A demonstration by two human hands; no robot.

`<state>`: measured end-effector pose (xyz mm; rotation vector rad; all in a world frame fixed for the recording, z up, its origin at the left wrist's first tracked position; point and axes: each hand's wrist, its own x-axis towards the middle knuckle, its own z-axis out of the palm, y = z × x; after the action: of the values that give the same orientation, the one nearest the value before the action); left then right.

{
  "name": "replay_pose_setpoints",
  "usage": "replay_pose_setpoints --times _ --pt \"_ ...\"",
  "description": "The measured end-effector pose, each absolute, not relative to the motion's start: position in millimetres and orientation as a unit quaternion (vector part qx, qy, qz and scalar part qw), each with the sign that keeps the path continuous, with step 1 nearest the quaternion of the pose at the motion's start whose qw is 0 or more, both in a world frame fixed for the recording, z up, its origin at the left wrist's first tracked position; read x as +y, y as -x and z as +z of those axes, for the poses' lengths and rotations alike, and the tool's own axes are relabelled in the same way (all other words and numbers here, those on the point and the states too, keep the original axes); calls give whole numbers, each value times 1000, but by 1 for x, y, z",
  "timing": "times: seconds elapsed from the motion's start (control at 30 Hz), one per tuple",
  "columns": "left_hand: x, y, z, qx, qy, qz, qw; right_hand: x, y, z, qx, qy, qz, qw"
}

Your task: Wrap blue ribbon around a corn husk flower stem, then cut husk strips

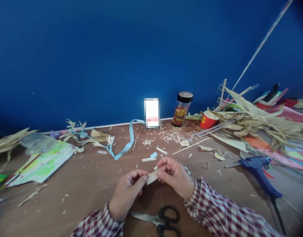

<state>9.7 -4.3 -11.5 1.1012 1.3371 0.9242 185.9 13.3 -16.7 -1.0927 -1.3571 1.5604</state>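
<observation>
Head view: both hands meet over the wooden table (92,184), pinching a small pale husk strip (152,177) between them. The left hand (128,192) grips its lower end with thumb and forefinger; the right hand (176,176) is closed on the upper end. Black-handled scissors (161,219) lie just below the wrists, and a blue glue gun (260,171) lies well off to the right. By the blue wall stands a black-lidded jar (182,109) holding something yellow-brown. Beside it a red paper cup (208,119) tilts against a pile of dry husks (252,118); whether it holds anything cannot be told.
</observation>
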Motion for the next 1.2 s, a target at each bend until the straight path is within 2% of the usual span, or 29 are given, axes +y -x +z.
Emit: replay_pose_setpoints --times 0.1,0.2,0.4,0.47,0.63,0.73,0.93,1.1,1.2 --pt "-6 -9 -10 550 -495 447 503 15 -185 -16 -483 455 611 431" --pt "-11 -11 -13 507 -570 433 480 14 -182 -17 -441 463 620 455" --pt "-15 -9 -21 500 -685 438 299 8 -177 -18 -453 432 649 432" --pt "-14 -7 -20 510 -684 448 267 7 -177 -18 -489 409 641 427" --pt "-14 -9 -16 516 -682 436 279 5 -180 -19 -642 412 491 421" --pt "-17 -12 -16 508 -697 430 268 5 -182 -19 -671 428 429 428" --pt "-17 -9 -18 475 -720 443 245 0 -179 -21 -659 454 421 427" --pt "-13 -6 -20 456 -746 449 182 -5 -177 -29 -640 487 428 414" --pt "-13 -6 -21 470 -739 445 186 -3 -178 -32 -627 494 442 409"
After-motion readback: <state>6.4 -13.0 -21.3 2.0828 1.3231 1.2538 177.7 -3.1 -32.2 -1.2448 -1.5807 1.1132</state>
